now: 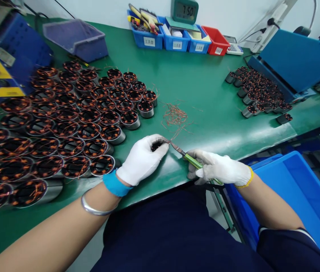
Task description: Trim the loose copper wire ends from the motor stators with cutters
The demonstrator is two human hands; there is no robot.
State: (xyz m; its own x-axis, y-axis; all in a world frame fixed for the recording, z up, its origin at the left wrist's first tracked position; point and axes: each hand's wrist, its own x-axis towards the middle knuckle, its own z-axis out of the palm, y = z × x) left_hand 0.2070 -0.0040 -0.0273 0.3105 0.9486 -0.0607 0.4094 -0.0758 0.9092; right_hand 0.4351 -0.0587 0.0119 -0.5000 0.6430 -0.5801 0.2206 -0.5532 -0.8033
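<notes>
My left hand (pixel 144 158), in a white glove with a blue cuff, is closed around a wound motor stator (pixel 156 146), mostly hidden by the fingers. Copper wire ends (pixel 176 133) stick out past my fingertips. My right hand (pixel 212 166), gloved in white with a yellow hem, grips green-handled pliers (pixel 193 161). The pliers' jaws (pixel 174 145) meet the wires right beside the left fingertips; whether they are fully closed I cannot make out. Just beyond both hands, a loose heap of cut copper wire pieces (pixel 175 114) lies on the green tabletop (pixel 196 87).
Many stators (pixel 76 166) stand in rows on the left, near a purple bin (pixel 89 43). Blue tool boxes (pixel 148 41) and a red box (pixel 215 39) line the back. More stators (pixel 259 90) sit right, before a blue machine (pixel 299 60). A blue crate (pixel 290 189) is at lower right.
</notes>
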